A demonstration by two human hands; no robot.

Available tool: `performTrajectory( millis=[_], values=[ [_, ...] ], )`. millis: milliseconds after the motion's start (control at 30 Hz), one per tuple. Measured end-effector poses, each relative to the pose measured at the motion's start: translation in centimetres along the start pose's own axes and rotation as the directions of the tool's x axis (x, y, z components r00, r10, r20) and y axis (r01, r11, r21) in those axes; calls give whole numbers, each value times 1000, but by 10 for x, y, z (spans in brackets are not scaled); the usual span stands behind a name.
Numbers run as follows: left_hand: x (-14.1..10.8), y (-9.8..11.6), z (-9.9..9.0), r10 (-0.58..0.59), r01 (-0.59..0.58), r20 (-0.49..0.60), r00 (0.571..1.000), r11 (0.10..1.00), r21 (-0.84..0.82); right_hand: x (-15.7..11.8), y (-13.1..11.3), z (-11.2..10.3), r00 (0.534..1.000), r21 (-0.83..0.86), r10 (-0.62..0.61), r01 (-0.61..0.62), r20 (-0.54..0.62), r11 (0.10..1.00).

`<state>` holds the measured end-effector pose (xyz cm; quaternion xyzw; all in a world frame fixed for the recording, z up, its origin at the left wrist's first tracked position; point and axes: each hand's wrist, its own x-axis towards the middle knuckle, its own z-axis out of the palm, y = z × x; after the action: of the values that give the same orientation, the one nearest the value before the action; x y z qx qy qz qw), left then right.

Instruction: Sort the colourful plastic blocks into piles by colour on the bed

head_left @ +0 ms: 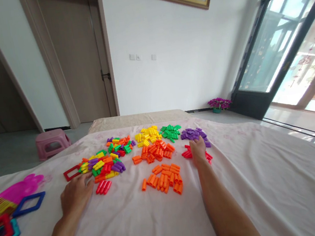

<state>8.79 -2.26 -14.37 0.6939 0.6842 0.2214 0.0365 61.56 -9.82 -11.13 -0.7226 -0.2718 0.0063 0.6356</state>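
Observation:
My left hand [78,192] rests low on the cloth at the near left edge of a mixed-colour pile of small plastic tube pieces [105,164], its thumb and forefinger apart and nothing visible between them. Just right of it lies a short row of red tube pieces [103,187]. My right hand [198,149] reaches over a small red pile [187,153], beside the purple pile [192,133]. Its fingers are curled together, and whatever they hold is hidden. Between the hands are two orange piles, a nearer one [165,178] and a farther one [158,150].
Yellow pieces [148,136] and green pieces [170,131] lie at the back. On the left are a blue frame piece [29,203], a red frame piece [72,173] and a pink flat toy [22,188]. A wrinkled pale cloth [273,179] covers the table. A pink stool [52,143] stands beyond.

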Motion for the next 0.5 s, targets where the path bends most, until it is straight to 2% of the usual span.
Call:
performTrajectory(
  millis=[100, 300, 400, 500],
  values=[
    [1, 0, 0, -1, 1, 14, 1000, 1000, 1, -3, -3, 2, 995, 97, 83, -78, -46, 992],
    [0, 2, 0, -2, 2, 8, 1000, 1000, 8, -15, -13, 10, 1000, 86, 0, 1, -9, 996],
    [-2, 4, -2, -9, 9, -4, 1000, 1000, 9, -26, -22, 22, 995, 91, -73, 66, 72, 994],
    [-4, 7, -4, -6, 5, -10, 1000, 1000, -7, -52, -43, 42, 954, 106, -216, 197, 210, 975]
  ],
)
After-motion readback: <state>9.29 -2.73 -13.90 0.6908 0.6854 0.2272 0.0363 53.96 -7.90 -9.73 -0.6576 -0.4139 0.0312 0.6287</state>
